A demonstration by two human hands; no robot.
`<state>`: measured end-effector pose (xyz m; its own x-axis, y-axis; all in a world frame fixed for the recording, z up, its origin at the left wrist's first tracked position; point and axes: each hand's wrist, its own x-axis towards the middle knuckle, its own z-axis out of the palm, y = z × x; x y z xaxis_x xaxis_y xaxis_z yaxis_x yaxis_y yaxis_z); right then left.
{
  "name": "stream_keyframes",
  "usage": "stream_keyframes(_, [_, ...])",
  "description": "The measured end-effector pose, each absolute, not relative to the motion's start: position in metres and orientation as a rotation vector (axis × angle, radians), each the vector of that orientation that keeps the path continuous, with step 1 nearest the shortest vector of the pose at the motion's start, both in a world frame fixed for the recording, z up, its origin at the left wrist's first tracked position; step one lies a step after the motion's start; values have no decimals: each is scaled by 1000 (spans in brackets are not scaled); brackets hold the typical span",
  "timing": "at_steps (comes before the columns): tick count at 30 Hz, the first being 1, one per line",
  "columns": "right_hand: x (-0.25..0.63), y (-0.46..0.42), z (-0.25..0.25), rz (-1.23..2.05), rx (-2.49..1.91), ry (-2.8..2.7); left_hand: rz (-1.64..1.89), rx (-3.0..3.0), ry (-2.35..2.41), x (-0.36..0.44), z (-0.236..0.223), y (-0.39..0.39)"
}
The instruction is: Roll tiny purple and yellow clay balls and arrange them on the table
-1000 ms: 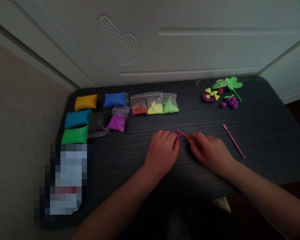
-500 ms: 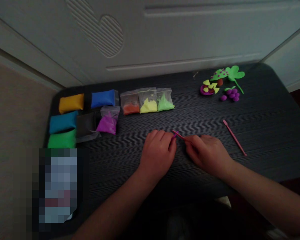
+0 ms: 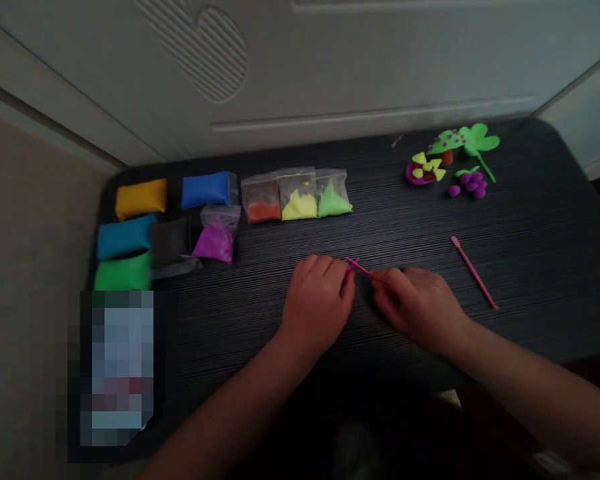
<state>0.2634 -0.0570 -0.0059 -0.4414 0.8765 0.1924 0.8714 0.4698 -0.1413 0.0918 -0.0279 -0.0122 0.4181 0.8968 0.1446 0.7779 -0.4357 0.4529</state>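
Observation:
My left hand [image 3: 319,303] is closed, pinching a small piece of purple clay [image 3: 355,263] whose end pokes out past the thumb and forefinger. My right hand [image 3: 420,300] grips a thin pink clay tool [image 3: 363,268], its tip pointing left. The tool crosses the purple clay just beyond my left fingertips; whether it presses in or only touches, I cannot tell. Most of the clay is hidden by my left fingers. A second pink clay tool [image 3: 475,272] lies on the dark table [image 3: 260,293] to the right of my right hand.
Opened bags of red clay [image 3: 263,211], yellow clay [image 3: 300,205], light green clay [image 3: 334,200] and purple clay [image 3: 217,240] lie beyond my hands. Several wrapped clay packs [image 3: 141,199] sit at left. Clay models, including grapes [image 3: 473,183] and a flower [image 3: 479,140], stand back right. A white panel [image 3: 370,73] rises behind.
The view has shifted slightly, so the objects on the table appear a little higher. Both hands keep their hold, and the tool still crosses the purple clay.

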Motion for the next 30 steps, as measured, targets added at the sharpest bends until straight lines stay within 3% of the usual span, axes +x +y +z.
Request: stream_keyframes(30, [256,-58,-3,-65,-1699,-2552,469,2411,1485,94,-12,-28])
